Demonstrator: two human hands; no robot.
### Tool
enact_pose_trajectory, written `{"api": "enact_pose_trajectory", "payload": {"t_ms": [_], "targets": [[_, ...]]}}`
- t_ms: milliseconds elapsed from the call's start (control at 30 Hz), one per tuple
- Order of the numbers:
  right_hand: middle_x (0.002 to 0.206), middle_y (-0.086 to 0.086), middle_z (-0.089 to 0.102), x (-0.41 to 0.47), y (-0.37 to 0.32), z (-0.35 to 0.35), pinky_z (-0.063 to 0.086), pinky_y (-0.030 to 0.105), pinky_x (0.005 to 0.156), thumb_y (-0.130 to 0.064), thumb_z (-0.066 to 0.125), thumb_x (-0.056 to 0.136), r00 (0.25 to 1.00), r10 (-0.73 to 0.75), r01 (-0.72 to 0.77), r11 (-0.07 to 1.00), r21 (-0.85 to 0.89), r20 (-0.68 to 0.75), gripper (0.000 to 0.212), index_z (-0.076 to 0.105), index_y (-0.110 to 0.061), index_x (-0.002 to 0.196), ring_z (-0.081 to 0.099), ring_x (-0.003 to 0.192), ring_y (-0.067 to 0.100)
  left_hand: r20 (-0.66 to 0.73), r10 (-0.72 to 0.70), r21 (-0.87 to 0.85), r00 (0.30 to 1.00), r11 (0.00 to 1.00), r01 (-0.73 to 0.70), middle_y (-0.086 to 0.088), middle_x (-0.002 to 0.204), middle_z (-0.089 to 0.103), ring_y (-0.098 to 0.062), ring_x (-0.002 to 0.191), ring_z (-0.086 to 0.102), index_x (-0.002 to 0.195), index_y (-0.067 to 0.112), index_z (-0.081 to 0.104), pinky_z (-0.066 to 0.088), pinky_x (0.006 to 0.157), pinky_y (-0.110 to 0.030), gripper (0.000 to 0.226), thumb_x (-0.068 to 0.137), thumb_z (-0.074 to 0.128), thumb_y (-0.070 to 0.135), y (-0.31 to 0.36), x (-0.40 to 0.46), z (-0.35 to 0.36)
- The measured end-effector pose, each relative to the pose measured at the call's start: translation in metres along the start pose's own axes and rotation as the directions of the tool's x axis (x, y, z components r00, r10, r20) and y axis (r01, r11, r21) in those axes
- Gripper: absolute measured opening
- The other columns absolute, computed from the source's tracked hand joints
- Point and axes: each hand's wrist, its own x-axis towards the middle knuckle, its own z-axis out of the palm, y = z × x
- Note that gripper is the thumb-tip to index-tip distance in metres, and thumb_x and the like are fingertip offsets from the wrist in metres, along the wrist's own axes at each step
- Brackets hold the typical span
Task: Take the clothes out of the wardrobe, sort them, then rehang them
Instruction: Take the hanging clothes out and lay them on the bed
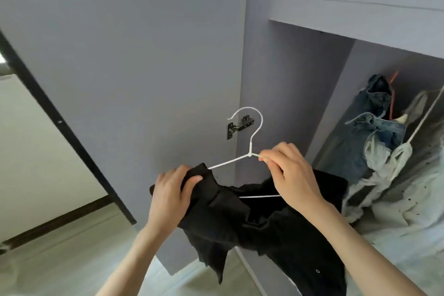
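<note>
A black garment [252,221] hangs on a white wire hanger [249,137] held up in front of the open wardrobe. My left hand [173,192] grips the garment's black fabric at the hanger's left shoulder. My right hand [288,170] pinches the hanger's right arm just below the hook's neck. The hook points up and to the left, free of any rail. The hanger's bottom bar shows as a white line between the folds of cloth.
The grey wardrobe door [132,67] stands open on the left with a black hinge [237,126]. Inside at right hang blue jeans [374,122] on an orange hanger and pale speckled clothes [408,194]. A shelf [360,12] runs above them.
</note>
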Motion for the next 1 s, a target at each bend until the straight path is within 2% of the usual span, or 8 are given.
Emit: {"api": "enact_pose_trajectory", "payload": {"t_ms": [167,233,300,433,533,633,833,1000], "targets": [[0.099,0.001,0.06,0.024,-0.062,0.044,0.046,0.026,0.073,-0.037,0.04,0.091,0.998,-0.061,0.058,0.983,0.175,0.012,0.038,0.067,-0.012,0.103,0.051,0.091,0.01,-0.323,-0.156,0.074,0.933,0.979,0.19,0.006,0.068,0.053,-0.013,0.063,0.041,0.079,0.015,0.058,0.025,0.071,-0.024,0.02,0.085,0.051,0.033,-0.034,-0.043,-0.077],[0.107,0.001,0.062,0.027,-0.078,0.055,0.044,0.03,0.083,-0.042,0.033,0.093,0.992,-0.041,0.015,0.975,0.221,0.116,0.046,0.064,-0.013,0.112,0.054,0.1,0.015,-0.437,-0.22,0.112,0.872,0.949,0.296,0.005,0.068,0.055,-0.012,0.063,0.04,0.078,0.013,0.059,0.023,0.071,-0.023,0.014,0.084,0.057,0.026,-0.044,-0.067,-0.107],[0.111,0.001,0.062,0.027,-0.1,0.076,0.04,0.032,0.091,-0.045,0.031,0.094,0.95,-0.116,0.035,0.963,0.269,0.289,0.049,0.061,-0.013,0.116,0.054,0.106,0.019,-0.564,-0.302,0.13,0.768,0.887,0.444,0.002,0.071,0.058,-0.01,0.066,0.037,0.08,0.01,0.062,0.024,0.073,-0.024,0.011,0.085,0.063,0.02,-0.054,-0.099,-0.144],[0.093,0.003,0.064,0.024,-0.138,0.112,0.037,0.029,0.081,-0.044,0.032,0.091,0.916,-0.303,0.21,0.921,0.328,0.264,0.048,0.063,-0.009,0.1,0.059,0.088,0.024,-0.649,-0.393,0.106,0.651,0.801,0.589,-0.003,0.071,0.06,-0.018,0.069,0.045,0.083,0.011,0.064,0.033,0.078,-0.033,0.022,0.081,0.055,0.031,-0.053,-0.143,-0.184],[0.081,0.002,0.063,0.02,-0.194,0.129,0.023,0.021,0.068,-0.039,0.037,0.09,0.892,-0.412,0.307,0.855,0.418,0.188,0.04,0.062,-0.009,0.088,0.057,0.074,0.023,-0.746,-0.405,0.103,0.528,0.714,0.693,-0.005,0.072,0.063,-0.023,0.069,0.05,0.083,0.01,0.065,0.04,0.081,-0.04,0.026,0.082,0.057,0.034,-0.044,-0.191,-0.212],[0.078,0.003,0.061,0.014,-0.241,0.142,0.021,0.021,0.069,-0.037,0.041,0.09,0.879,-0.47,0.37,0.78,0.505,0.082,0.036,0.062,-0.008,0.086,0.056,0.072,0.023,-0.823,-0.372,0.101,0.429,0.647,0.756,-0.009,0.074,0.065,-0.025,0.071,0.052,0.084,0.007,0.067,0.04,0.08,-0.041,0.025,0.082,0.061,0.031,-0.025,-0.227,-0.238],[0.076,0.006,0.06,-0.004,-0.365,0.146,0.028,0.029,0.074,-0.035,0.041,0.089,0.829,-0.558,0.441,0.604,0.664,-0.043,0.036,0.059,-0.006,0.08,0.054,0.073,0.027,-0.955,-0.194,0.113,0.224,0.461,0.88,0.007,0.068,0.046,-0.023,0.072,0.046,0.084,0.006,0.067,0.036,0.078,-0.038,0.035,0.081,0.055,0.038,0.012,-0.291,-0.3],[0.076,0.006,0.059,-0.024,-0.459,0.138,0.027,0.031,0.076,-0.037,0.039,0.09,0.774,-0.626,0.474,0.47,0.745,-0.097,0.038,0.058,-0.006,0.079,0.053,0.076,0.027,-0.993,-0.047,0.087,0.107,0.309,0.947,-0.011,0.074,0.056,-0.03,0.074,0.048,0.086,0.005,0.067,0.038,0.076,-0.04,0.044,0.081,0.053,0.046,0.03,-0.344,-0.349]]}}
